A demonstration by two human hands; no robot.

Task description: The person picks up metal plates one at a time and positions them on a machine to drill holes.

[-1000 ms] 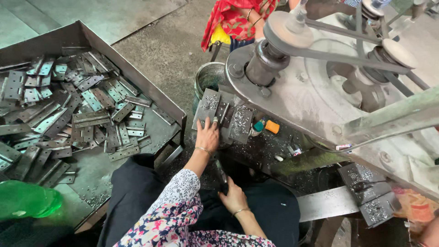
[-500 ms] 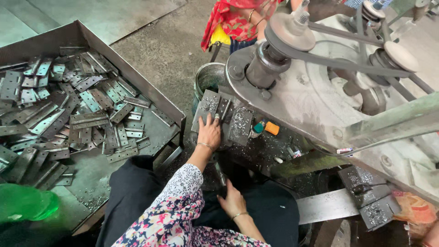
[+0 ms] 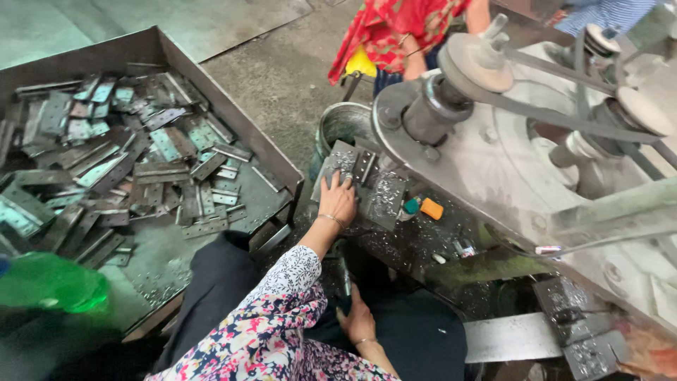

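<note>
Head view: left hand is laid flat and unclenched on metal plates beside the belt-driven pulley, right hand clasps a dark tool; sleeve could be caught.

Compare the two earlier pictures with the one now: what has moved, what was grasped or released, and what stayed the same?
Very little changed. The left hand still rests flat on the metal plates on the machine bed, perhaps a touch nearer the pail. The right hand stays low at the lap, on a dark tool. Nothing was picked up or let go. The tray of hinge plates, the green bottle and the belt pulleys look unchanged.
</note>
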